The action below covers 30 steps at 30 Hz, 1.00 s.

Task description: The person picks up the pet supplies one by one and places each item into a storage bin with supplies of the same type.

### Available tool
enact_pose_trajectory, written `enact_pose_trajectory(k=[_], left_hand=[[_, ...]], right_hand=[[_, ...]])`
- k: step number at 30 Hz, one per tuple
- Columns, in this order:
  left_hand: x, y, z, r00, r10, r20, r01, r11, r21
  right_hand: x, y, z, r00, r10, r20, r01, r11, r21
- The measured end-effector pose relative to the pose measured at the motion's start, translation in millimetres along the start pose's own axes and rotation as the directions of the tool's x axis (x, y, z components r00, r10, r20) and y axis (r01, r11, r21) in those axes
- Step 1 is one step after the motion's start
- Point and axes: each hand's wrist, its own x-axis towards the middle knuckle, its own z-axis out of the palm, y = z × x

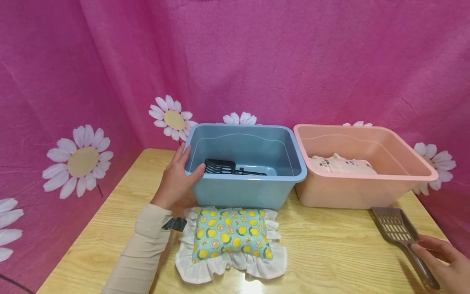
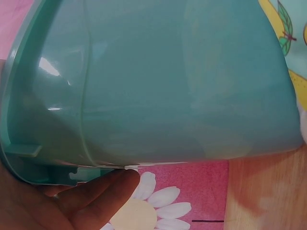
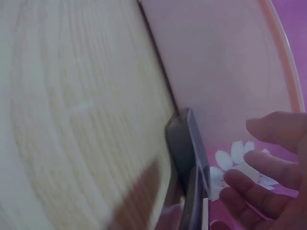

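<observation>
My left hand (image 1: 178, 177) holds the left corner of a blue plastic bin (image 1: 240, 192); its thumb lies over the front rim and its fingers along the left side. In the left wrist view, fingers (image 2: 103, 196) reach beneath the bin's rim. A black slotted litter scoop (image 1: 222, 166) lies inside this bin. At the far right, a brown litter scoop (image 1: 398, 228) lies on the table, its head close to the pink bin. My right hand (image 1: 446, 261) is beside its handle. The right wrist view shows these fingers (image 3: 273, 165) spread apart from the scoop (image 3: 184, 148).
A lemon-print pillow (image 1: 231, 232) with white ruffles lies in front of the blue bin. The pink bin (image 1: 341, 192), right beside the blue one, contains a pale printed cloth item (image 1: 343, 164). Behind the wooden table (image 1: 327, 249) hangs a magenta daisy-patterned curtain (image 1: 279, 61).
</observation>
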Motion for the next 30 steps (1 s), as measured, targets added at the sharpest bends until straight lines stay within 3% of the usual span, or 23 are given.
enact_pose_trajectory(k=[5,9,13,15,23,30], left_hand=[[0.1,0.0,0.4,1.0,0.0,-0.004,0.0,1.0,-0.005],[-0.3,-0.4,0.8,1.0,0.003,0.0,-0.003,1.0,-0.004],[-0.6,0.0,0.4,1.0,-0.002,-0.001,0.002,1.0,-0.002],[-0.7,-0.2,0.1,1.0,-0.005,-0.002,0.005,1.0,0.0],[-0.1,0.7,-0.1,1.0,-0.012,0.001,0.012,1.0,-0.001],[0.4,0.8,0.3,1.0,-0.011,0.002,0.011,1.0,-0.001]], right_hand=[[-1.6,7.5,2.6,0.999,0.021,-0.031,-0.02,0.999,0.043],[-3.7,11.0,5.9,0.992,0.121,-0.036,-0.12,0.992,0.043],[0.4,9.0,9.2,0.958,0.286,0.003,-0.285,0.957,-0.051],[2.6,8.5,9.9,0.945,0.326,0.032,-0.323,0.943,-0.086],[6.4,18.3,4.8,0.96,0.248,0.132,-0.227,0.961,-0.161],[5.9,23.7,1.8,0.94,0.283,0.188,-0.247,0.949,-0.195]])
